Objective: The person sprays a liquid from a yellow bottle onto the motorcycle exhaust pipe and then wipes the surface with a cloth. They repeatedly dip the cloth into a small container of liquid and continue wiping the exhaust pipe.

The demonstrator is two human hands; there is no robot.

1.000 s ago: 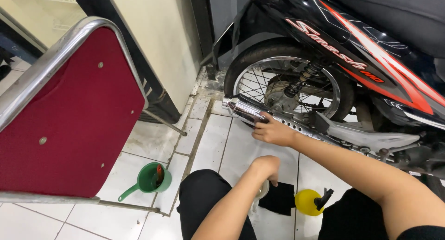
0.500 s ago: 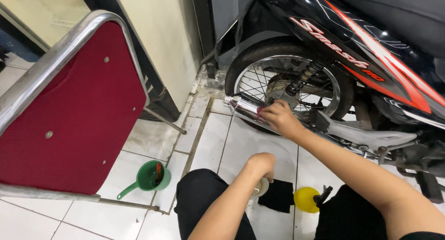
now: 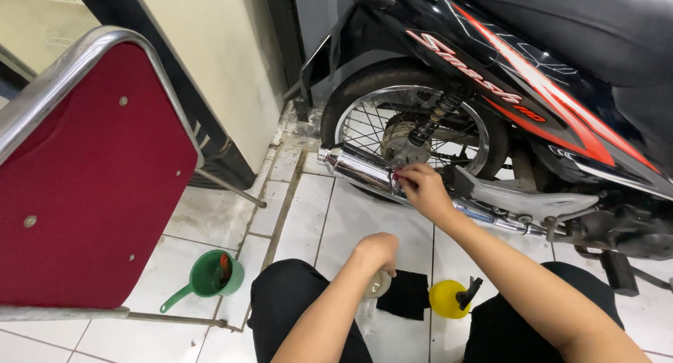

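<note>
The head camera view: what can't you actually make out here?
- What the left hand covers: a pale round container, mostly hidden beneath it.
- What the right hand pinches at the chrome exhaust: a small reddish bit, too small to tell.
- Contents of the green scoop: too small.
- The motorbike's front: cut off by the right edge.

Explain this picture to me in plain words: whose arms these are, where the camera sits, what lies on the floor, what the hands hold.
The camera is worn on a person's head and looks down, so both bare arms are their own. The right hand reaches the chrome exhaust pipe of a black motorcycle, its fingers pinching something small and reddish, too small to tell. The left hand rests on a small pale container on the white tiled floor. Beside it lie a black cloth, a yellow bottle and a green scoop. A red chair stands to the left.
</note>
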